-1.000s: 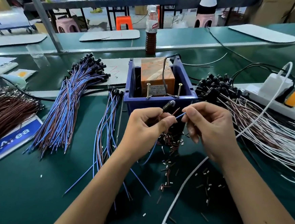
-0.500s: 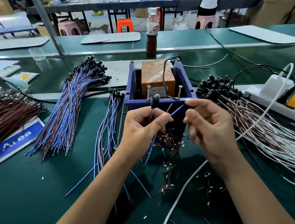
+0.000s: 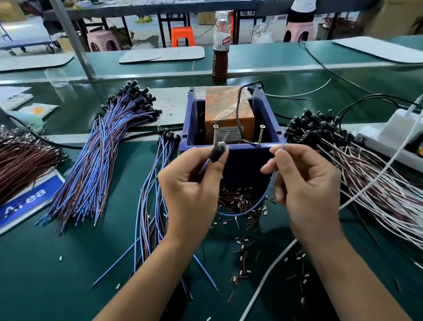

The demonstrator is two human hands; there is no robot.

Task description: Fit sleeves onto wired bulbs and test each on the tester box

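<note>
Left hand (image 3: 191, 184): pinching the bulb (image 3: 217, 152) by its black body, lens end up, right at the near screw (image 3: 215, 135) of the tester box (image 3: 233, 126).
Right hand (image 3: 304, 188): pinching the free end of the blue wire (image 3: 281, 147), thumb and forefinger closed on it, level with the other grip.
Wire between grips: sagging in a loop (image 3: 241, 212) below both hands, over the loose sleeves (image 3: 240, 198) (scattered under and just behind the hands).
Step in hand: judged as testing, one lead to each screw.
Doing it well: bare tip of the blue wire onto the far screw (image 3: 260, 135), other lead kept against the near one; steady grips, loop kept clear of the box rim.
Beyond the left grip: blue-and-brown wired bundle (image 3: 99, 156).
Beyond the right grip: white-wired bulbs (image 3: 356, 171), power strip (image 3: 408, 150).
</note>
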